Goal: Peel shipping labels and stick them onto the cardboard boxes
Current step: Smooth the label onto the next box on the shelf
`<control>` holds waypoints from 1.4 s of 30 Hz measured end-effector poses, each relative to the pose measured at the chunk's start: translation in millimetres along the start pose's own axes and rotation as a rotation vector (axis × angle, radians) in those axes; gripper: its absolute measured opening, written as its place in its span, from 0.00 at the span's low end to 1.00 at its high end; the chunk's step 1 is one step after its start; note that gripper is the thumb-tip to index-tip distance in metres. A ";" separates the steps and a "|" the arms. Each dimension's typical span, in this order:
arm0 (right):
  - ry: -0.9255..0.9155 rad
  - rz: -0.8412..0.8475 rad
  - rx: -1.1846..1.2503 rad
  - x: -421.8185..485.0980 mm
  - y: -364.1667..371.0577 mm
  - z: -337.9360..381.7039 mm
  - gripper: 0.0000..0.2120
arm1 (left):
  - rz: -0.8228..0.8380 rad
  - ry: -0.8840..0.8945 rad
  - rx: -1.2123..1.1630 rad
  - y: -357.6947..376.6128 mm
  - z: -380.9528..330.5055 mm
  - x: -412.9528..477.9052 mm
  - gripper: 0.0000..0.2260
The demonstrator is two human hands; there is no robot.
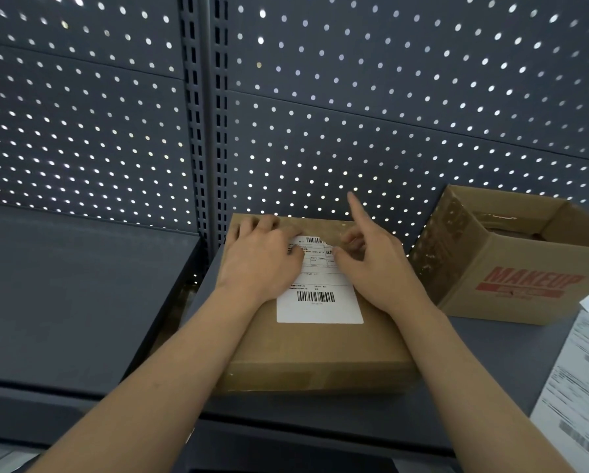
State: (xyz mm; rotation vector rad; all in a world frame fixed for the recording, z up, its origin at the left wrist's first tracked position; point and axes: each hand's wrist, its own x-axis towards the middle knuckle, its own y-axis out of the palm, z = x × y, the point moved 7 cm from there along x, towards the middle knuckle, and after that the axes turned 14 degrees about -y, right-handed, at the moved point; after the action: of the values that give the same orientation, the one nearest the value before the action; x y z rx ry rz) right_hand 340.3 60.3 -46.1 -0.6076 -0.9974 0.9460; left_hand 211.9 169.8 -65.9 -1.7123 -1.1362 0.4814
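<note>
A closed brown cardboard box (317,349) sits on the dark shelf in front of me. A white shipping label (320,298) with two barcodes lies flat on its top. My left hand (262,257) rests palm down over the label's upper left part, fingers spread toward the box's far edge. My right hand (375,261) presses on the label's upper right edge with thumb and bent fingers, while its index finger points up. The label's top corners are hidden under the hands.
An open cardboard box (511,268) printed "MAKEUP" in red stands at the right. Sheets of printed labels (579,380) lie at the right edge. A grey pegboard wall (354,114) rises behind. A raised dark shelf (64,295) lies to the left.
</note>
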 end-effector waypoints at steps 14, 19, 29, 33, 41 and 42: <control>-0.094 -0.003 -0.223 0.1 -1.3 14.5 0.09 | 0.003 0.001 0.000 -2.7 -1.1 -1.6 0.20; -0.108 -0.001 -0.247 -2.6 -2.9 21.3 0.09 | 0.015 -0.004 -0.005 -3.6 -1.8 -2.8 0.20; -0.130 -0.015 -0.179 -4.7 -4.4 27.8 0.07 | 0.010 0.004 -0.005 -3.6 -1.9 -2.0 0.20; -0.179 -0.053 -0.107 -5.8 -4.8 27.1 0.08 | 0.010 0.003 -0.008 -2.1 -0.7 -1.5 0.20; -0.020 0.027 -0.088 -6.1 -0.4 10.5 0.21 | 0.010 -0.002 -0.002 -2.1 -0.6 -1.0 0.19; -0.015 0.038 -0.133 -5.8 0.4 9.1 0.16 | 0.013 -0.003 -0.001 -2.0 -0.6 -0.9 0.20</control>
State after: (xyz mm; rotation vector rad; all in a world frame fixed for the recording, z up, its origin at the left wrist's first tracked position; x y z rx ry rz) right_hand 330.7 55.6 -45.0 -0.7344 -1.0711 0.9236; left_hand 211.0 168.9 -64.0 -1.7216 -1.1279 0.4918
